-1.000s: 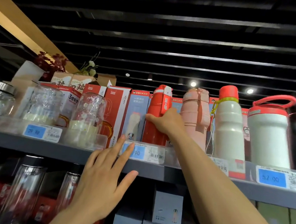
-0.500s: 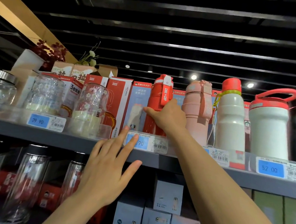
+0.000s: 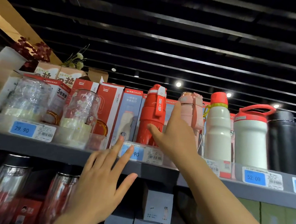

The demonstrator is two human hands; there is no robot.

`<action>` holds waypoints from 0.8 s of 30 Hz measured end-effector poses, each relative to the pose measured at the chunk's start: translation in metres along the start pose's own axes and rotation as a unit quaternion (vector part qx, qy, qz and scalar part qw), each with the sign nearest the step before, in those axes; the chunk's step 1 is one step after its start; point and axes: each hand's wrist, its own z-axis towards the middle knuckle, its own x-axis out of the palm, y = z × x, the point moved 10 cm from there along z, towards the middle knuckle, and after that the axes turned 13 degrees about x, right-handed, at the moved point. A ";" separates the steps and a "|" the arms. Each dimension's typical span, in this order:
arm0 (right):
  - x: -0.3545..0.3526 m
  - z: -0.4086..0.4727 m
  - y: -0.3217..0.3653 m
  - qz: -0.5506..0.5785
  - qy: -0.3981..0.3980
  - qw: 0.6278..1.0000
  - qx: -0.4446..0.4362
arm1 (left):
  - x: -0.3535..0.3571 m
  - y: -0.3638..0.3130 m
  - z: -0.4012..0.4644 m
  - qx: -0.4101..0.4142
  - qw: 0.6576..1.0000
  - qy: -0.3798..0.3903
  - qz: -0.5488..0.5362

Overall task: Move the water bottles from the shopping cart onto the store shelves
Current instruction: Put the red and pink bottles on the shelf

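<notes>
A red water bottle with a white strap clip stands upright on the grey top shelf, between a pale blue box and a pink bottle. My right hand is spread open beside it. The thumb tip touches the bottle's lower body and the fingers point up between the red and pink bottles. My left hand is open below the shelf edge, fingertips by the blue price tag. The shopping cart is out of view.
Right of the pink bottle stand a white bottle with a red cap, a white jug with a red handle and dark flasks. Glass mugs and red boxes fill the left. Glass bottles and grey boxes sit below.
My right hand has let go of the red bottle and spread open; only the thumb still touches it. My left hand rose slightly toward the price tag.
</notes>
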 end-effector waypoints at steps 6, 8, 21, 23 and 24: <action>-0.039 -0.068 0.009 -0.035 0.010 0.991 -0.132 | -0.008 0.000 -0.009 0.016 0.995 0.027 -0.090; -0.052 -0.085 -0.001 -0.012 0.029 0.993 -0.118 | -0.028 0.003 -0.018 -0.046 0.980 -0.006 -0.195; -0.160 -0.279 -0.076 0.111 0.218 0.968 0.053 | -0.140 -0.180 -0.136 -0.175 0.877 0.043 -0.446; -0.179 -0.311 -0.088 0.142 0.242 0.955 0.096 | -0.150 -0.205 -0.161 -0.176 0.873 0.091 -0.446; -0.186 -0.327 -0.092 0.156 0.262 0.946 0.115 | -0.158 -0.214 -0.173 -0.169 0.875 0.110 -0.440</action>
